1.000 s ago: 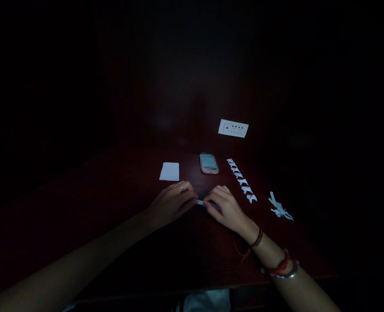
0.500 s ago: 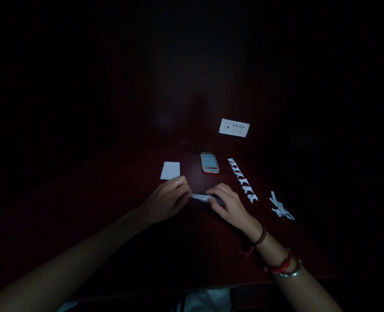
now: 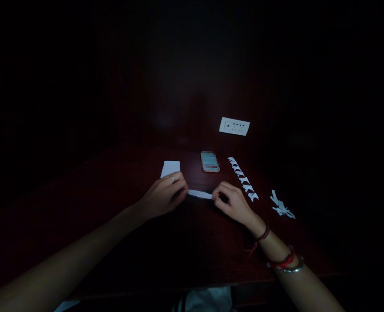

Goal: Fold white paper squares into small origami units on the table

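A narrow white strip of paper (image 3: 200,194) stretches between my two hands, just above the dark red table. Its left end is pinched in my left hand (image 3: 166,193), which wears a ring; the fingertips there are partly hidden. Thumb and forefinger of my right hand (image 3: 232,203) close on the strip's right end. Beyond my left hand lies a white square of paper (image 3: 170,168), its near edge covered by the fingers. To the right of my right hand runs a row of small folded white paper pieces (image 3: 243,178).
A phone (image 3: 209,161) with a lit, blurred screen lies at the back of the table (image 3: 139,169). Loose paper strips (image 3: 282,207) form a small heap at the far right. A white wall socket (image 3: 234,126) sits on the back panel. The surroundings are very dark.
My right hand has moved slightly right and its fingers have closed on the strip's end. My left hand has shifted a little left, so more of the strip shows.
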Demonstrator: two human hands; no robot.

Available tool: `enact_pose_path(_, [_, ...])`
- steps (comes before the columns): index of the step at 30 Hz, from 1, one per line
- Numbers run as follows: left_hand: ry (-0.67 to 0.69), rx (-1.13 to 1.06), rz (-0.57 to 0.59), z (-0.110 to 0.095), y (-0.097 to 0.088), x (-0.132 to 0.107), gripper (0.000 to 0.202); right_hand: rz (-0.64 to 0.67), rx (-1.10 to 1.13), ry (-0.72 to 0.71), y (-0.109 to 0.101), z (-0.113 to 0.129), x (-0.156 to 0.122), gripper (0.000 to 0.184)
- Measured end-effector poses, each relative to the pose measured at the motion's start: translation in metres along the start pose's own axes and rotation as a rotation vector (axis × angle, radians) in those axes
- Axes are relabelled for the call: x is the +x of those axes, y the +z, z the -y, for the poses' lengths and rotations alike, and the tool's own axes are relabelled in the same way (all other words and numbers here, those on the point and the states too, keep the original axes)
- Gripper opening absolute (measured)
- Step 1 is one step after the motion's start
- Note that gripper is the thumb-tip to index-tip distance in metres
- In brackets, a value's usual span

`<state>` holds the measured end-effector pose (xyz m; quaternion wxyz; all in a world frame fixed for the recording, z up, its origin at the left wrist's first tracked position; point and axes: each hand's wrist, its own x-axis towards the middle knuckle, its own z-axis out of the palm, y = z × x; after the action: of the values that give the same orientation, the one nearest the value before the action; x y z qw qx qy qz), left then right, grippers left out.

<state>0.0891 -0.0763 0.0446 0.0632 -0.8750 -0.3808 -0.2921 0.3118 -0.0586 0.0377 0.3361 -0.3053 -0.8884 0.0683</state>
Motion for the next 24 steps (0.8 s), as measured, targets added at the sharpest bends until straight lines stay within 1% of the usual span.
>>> enact_pose_path(5, [-0.032, -0.088, 0.01, 0.005, -0.002, -0.002, 0.012, -0.021, 0.012, 0.019, -0.003, -0.008, 0.0, 0.008])
enact_pose_path(8, [-0.128, -0.147, -0.052, 0.014, -0.001, -0.002, 0.013, -0.032, 0.001, 0.042, -0.007, -0.015, 0.001, 0.007])
enact_pose_path(10, [-0.219, -0.211, -0.037, 0.021, 0.001, -0.003, 0.013, -0.063, -0.015, 0.068, -0.01, -0.017, 0.001, 0.008])
enact_pose_path(12, [-0.298, -0.338, 0.077, 0.024, 0.005, -0.002, 0.014, -0.074, -0.021, 0.072, -0.01, -0.014, 0.002, 0.008])
enact_pose_path(13, [-0.333, -0.422, 0.148, 0.024, 0.008, -0.001, 0.014, -0.052, -0.019, 0.06, -0.01, -0.011, 0.002, 0.007])
enact_pose_path(14, [-0.363, -0.51, 0.218, 0.023, 0.011, 0.0, 0.014, -0.022, -0.015, 0.031, -0.008, -0.007, 0.003, 0.009])
enact_pose_path(15, [-0.389, -0.593, 0.275, 0.022, 0.014, 0.001, 0.015, 0.035, -0.017, -0.006, -0.006, -0.003, 0.003, 0.016])
enact_pose_path(16, [-0.411, -0.664, 0.321, 0.02, 0.018, 0.003, 0.016, 0.101, -0.02, -0.046, -0.004, 0.001, 0.004, 0.023])
enact_pose_path(17, [-0.427, -0.714, 0.36, 0.017, 0.021, 0.004, 0.017, 0.14, -0.023, -0.078, -0.001, 0.005, 0.004, 0.027])
enact_pose_path(18, [-0.436, -0.73, 0.384, 0.015, 0.024, 0.004, 0.019, 0.177, -0.027, -0.088, 0.003, 0.007, 0.004, 0.026])
enact_pose_path(19, [-0.443, -0.702, 0.386, 0.013, 0.027, 0.005, 0.021, 0.197, -0.025, -0.082, 0.006, 0.008, 0.004, 0.021])
enact_pose_path(20, [-0.444, -0.63, 0.364, 0.012, 0.03, 0.005, 0.024, 0.218, -0.014, -0.068, 0.009, 0.008, 0.004, 0.016])
enact_pose_path(21, [-0.44, -0.525, 0.315, 0.01, 0.032, 0.004, 0.026, 0.228, -0.002, -0.038, 0.012, 0.007, 0.003, 0.014])
enact_pose_path(24, [-0.406, -0.189, 0.121, 0.002, 0.034, 0.001, 0.027, 0.199, 0.026, 0.102, 0.019, -0.002, 0.001, 0.015])
